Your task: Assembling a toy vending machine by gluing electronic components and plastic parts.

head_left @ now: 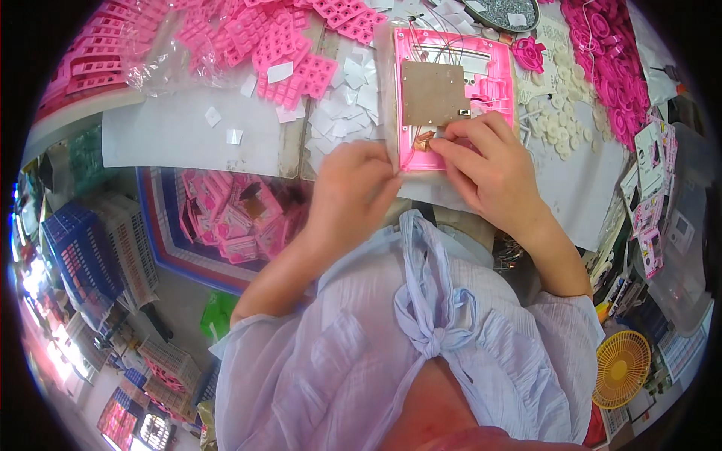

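Note:
A pink plastic casing (509, 90) lies on the worktable in front of me. Fixed inside it is a brown circuit board (434, 94), with thin wires running out past its top edge. My right hand (492, 169) reaches over the casing's lower right, thumb and forefinger closed on a small copper-coloured part (423, 141) below the board. At the casing's lower left corner is my left hand (355, 192), its fingers curled and their tips close to the rim. Whether anything is between those fingers is hidden.
White paper squares (342, 113) and pink keypad pieces (289, 71) lie left of the casing. To its right are cream discs (564, 105) and a pile of pink parts (613, 68). A round tray (505, 13) holds small metal pieces. Below the table's left side, a blue basket (154, 218) contains pink casings.

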Tool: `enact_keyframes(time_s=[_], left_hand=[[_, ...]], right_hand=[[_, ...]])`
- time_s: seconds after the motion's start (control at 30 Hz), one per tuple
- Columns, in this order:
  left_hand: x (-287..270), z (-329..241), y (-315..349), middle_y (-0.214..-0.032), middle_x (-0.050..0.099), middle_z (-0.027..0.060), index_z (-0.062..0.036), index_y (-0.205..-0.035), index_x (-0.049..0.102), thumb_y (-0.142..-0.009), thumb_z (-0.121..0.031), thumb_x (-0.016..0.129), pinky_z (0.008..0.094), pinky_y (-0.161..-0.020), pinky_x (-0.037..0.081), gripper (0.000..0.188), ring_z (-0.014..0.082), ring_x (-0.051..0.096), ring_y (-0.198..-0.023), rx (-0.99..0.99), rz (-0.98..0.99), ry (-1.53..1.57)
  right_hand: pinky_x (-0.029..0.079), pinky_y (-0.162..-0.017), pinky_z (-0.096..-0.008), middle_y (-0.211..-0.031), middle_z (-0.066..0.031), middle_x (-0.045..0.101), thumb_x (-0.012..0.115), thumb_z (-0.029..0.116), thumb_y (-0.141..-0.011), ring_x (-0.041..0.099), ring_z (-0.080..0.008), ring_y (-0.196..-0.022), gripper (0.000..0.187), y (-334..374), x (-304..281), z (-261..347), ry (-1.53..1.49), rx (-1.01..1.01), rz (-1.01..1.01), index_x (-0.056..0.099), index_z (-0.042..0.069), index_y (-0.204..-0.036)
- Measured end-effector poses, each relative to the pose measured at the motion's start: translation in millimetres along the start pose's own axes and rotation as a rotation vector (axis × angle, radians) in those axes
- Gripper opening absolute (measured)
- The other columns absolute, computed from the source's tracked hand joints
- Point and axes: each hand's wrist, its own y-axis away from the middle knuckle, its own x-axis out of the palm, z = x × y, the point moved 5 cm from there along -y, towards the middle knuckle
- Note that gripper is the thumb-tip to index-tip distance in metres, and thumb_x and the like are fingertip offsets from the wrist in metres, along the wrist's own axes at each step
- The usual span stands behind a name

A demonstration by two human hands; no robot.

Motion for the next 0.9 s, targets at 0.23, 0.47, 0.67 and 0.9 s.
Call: enact_keyframes(time_s=[0.23, 0.47, 0.67, 0.9], left_hand=[[-38.6, 6.2, -68.9, -0.090, 0.069, 0.0074, -0.0003, -0.088, 0.065, -0.086, 0.004, 0.065, 0.0242, -0.057, 0.043, 0.005, 0.0109, 0.059, -0.069, 0.083, -0.299, -0.002], [4.8, 17.9, -89.5, -0.079, 0.072, 0.0089, 0.0013, -0.097, 0.066, -0.097, -0.011, 0.066, 0.0199, -0.046, 0.039, 0.012, 0.0061, 0.056, -0.052, -0.472, -0.017, 0.869], [-3.5, 24.5, -76.5, -0.082, 0.073, 0.0107, 0.0032, -0.104, 0.064, -0.096, -0.008, 0.068, 0.0200, -0.049, 0.043, 0.015, 0.0072, 0.059, -0.057, -0.536, -0.010, 0.828], [-10.3, 28.4, -64.4, -0.088, 0.073, 0.0108, 0.0046, -0.106, 0.064, -0.095, -0.004, 0.068, 0.0206, -0.054, 0.047, 0.014, 0.0084, 0.062, -0.063, -0.517, -0.008, 0.858]], right_hand=[[0.047, -0.072, -0.0379, -0.106, -0.0048, 0.060, 0.078, 0.025, -0.079, 0.057, -0.0240, -0.091, 0.049, 8.8, 13.0, 11.1, 0.137, 0.038, 0.043, 0.066, 0.008, -0.123], [0.047, -0.078, -0.0388, -0.115, -0.0054, 0.056, 0.075, 0.032, -0.082, 0.055, -0.0246, -0.099, 0.060, 4.2, 5.7, 10.7, 0.150, 0.023, 0.305, 0.057, 0.014, -0.137], [0.053, -0.076, -0.0401, -0.105, -0.0088, 0.062, 0.073, 0.025, -0.086, 0.062, -0.0268, -0.093, 0.032, -4.9, -4.3, -4.0, -0.148, 0.039, 0.314, 0.070, 0.010, -0.114], [0.054, -0.060, -0.0441, -0.073, -0.0110, 0.065, 0.068, 0.019, -0.086, 0.067, -0.0336, -0.068, 0.013, -32.7, 8.7, -5.2, 0.015, 0.116, 0.241, 0.066, 0.007, -0.080]])
